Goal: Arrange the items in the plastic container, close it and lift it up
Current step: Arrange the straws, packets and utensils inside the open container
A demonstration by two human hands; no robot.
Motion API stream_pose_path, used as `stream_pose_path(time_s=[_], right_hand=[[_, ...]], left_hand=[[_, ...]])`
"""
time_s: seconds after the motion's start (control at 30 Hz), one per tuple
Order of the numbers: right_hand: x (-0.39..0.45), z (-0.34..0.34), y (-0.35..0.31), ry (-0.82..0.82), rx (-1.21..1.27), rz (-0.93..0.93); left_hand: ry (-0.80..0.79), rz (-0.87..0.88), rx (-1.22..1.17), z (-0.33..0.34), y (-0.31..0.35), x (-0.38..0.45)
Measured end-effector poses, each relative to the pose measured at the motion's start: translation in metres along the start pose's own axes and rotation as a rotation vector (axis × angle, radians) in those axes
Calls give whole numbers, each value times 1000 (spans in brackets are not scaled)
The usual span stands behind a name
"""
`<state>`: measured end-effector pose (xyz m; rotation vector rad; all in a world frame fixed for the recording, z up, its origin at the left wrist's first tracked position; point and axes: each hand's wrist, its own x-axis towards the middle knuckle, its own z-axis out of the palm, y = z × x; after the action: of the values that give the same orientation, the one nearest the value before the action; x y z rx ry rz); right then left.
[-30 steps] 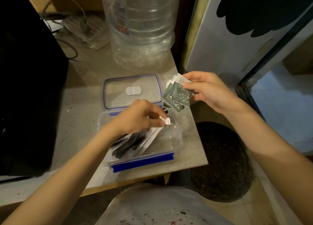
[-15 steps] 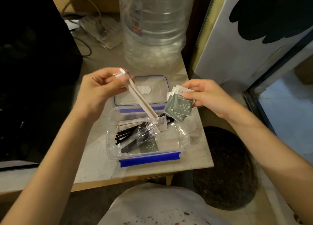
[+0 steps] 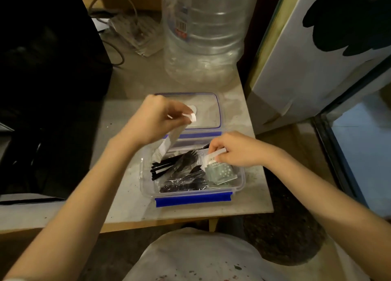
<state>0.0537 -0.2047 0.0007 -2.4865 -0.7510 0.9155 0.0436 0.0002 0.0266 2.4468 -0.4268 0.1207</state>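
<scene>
— Two hands over one plastic container (image 3: 148, 187), which sits open on the table (image 3: 131, 208) with black cutlery (image 3: 184, 170) inside?

— Yes. Left hand (image 3: 154, 120) pinches a white paper sleeve (image 3: 171, 139) above the lid (image 3: 209, 111); right hand (image 3: 234, 149) grips grey sachets (image 3: 221, 171) inside the box.

— Behind?

— Large clear water bottle (image 3: 205, 37).

no text is legible; the water bottle (image 3: 204, 33) label shows a barcode, its digits too blurred to read.
</scene>
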Motion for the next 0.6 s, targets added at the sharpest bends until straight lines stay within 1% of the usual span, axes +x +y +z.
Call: stream_pose_path(time_s=[0.07,0.17,0.3,0.37,0.43,0.6], right_hand=[[4,5,-1,-18,-61,26],[7,14,-3,17,-195,52],[5,27,-4,125,-545,-25],[3,33,0,150,-641,-59],[2,37,3,173,-680,-86],[-6,43,9,212,-657,-138]], left_hand=[[-96,54,53,9,3,5],[-206,53,111,29,7,12],[-280,12,165,54,8,13],[-280,-10,201,61,8,11],[-258,-27,239,67,7,7],[-219,-59,262,75,-1,-7]])
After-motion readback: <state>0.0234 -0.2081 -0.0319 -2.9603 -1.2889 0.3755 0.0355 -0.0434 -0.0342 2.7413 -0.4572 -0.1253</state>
